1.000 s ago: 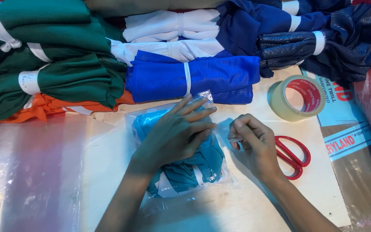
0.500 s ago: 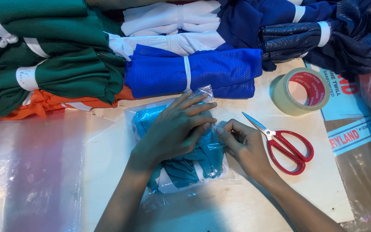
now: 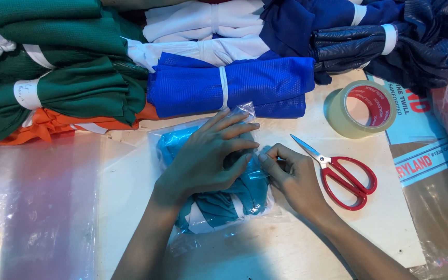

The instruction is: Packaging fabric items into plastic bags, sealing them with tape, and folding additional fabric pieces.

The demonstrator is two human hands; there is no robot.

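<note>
A clear plastic bag (image 3: 245, 111) holding folded teal cloth (image 3: 219, 207) lies in the middle of the pale table (image 3: 296, 249). My left hand (image 3: 206, 158) lies flat on top of it, fingers spread and pressing down. My right hand (image 3: 291, 176) is at the bag's right edge, fingertips pinched on the plastic there. Red-handled scissors (image 3: 346, 176) lie just right of my right hand, blades pointing up-left.
Tied bundles of green (image 3: 79, 93), blue (image 3: 265, 85), white (image 3: 203, 23), orange (image 3: 53, 124) and dark navy cloth (image 3: 390, 46) line the back. A tape roll (image 3: 361, 109) sits at right beside a printed package (image 3: 426, 166). Clear plastic sheets (image 3: 32, 207) lie at left.
My right hand has let go of the scissors, which now lie on the table, and has moved left to pinch the bag's edge. My left hand has stayed on the bag.
</note>
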